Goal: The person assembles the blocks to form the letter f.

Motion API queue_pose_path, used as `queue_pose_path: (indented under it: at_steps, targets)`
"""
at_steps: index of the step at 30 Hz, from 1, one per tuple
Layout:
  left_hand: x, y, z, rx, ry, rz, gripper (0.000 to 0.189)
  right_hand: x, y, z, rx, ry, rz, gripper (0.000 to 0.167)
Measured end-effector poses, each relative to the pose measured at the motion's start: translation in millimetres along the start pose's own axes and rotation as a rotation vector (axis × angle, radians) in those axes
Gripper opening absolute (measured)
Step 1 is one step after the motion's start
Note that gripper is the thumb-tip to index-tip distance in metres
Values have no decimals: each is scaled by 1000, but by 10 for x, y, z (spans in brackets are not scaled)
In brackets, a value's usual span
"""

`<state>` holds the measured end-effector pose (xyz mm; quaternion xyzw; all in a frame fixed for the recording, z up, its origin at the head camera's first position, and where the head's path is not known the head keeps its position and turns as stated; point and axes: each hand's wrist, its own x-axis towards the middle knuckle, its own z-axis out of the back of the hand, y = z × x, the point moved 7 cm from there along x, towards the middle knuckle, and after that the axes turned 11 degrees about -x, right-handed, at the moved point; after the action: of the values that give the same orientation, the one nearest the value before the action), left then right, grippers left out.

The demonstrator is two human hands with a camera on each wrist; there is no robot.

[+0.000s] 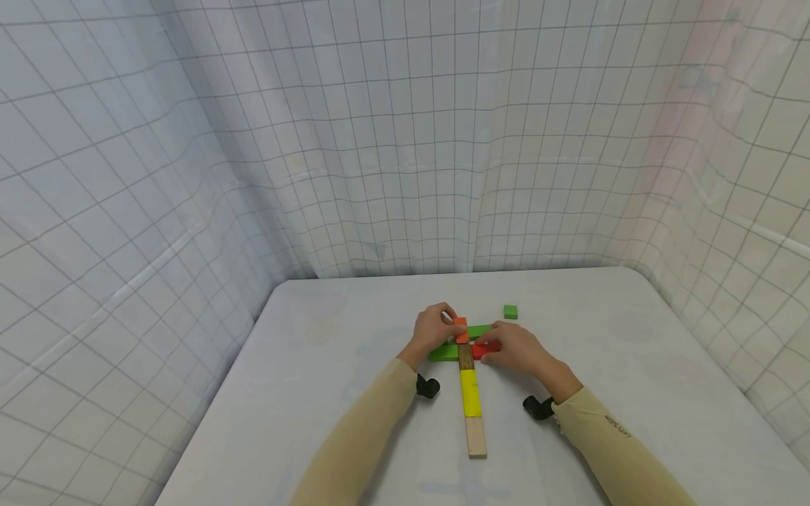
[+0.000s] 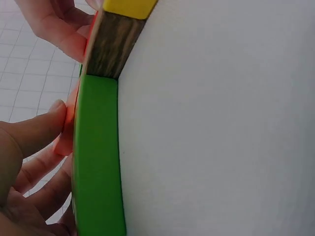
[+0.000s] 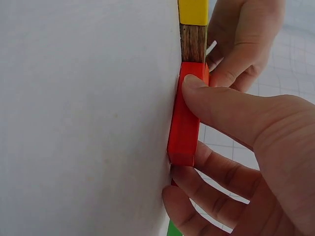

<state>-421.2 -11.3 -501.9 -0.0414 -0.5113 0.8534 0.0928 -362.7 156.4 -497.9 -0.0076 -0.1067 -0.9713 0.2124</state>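
My left hand (image 1: 433,330) pinches an orange block (image 1: 461,324) between thumb and fingers, at the far end of a line of blocks. In the left wrist view the thumb presses on that orange block (image 2: 69,123), beside a long green block (image 2: 97,152). My right hand (image 1: 517,349) grips a red block (image 3: 184,128), thumb on its near face and fingers curled at its outer end. The red block's inner end meets a dark brown wooden block (image 1: 465,357). Opposite, the green block extends left from the brown one.
From the brown block, a yellow block (image 1: 471,393) and a pale wooden block (image 1: 476,438) run toward me. Another green block (image 1: 478,331) lies behind the red one. A small green block (image 1: 510,312) sits apart on the white table (image 1: 329,393). Gridded white curtains (image 1: 392,140) surround the table.
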Motion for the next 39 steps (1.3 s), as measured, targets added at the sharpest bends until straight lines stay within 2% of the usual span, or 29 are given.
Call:
queue_pose_path:
  at_steps: [6,15,29,39]
  targets:
    - [2,-21,-58,90,61,-14,32,-7,24,36,12,-1,6,30]
    - [28,-37,-86,113,117,-48,33,-3,-5,51,10,-12,24,29]
    - [8,-44,-87,140,112,-34,34,-8,-29,24,27,-10,19,30]
    - [6,-6,-83,130,136,-56,34,-21,31,35,-11,-4,32,29]
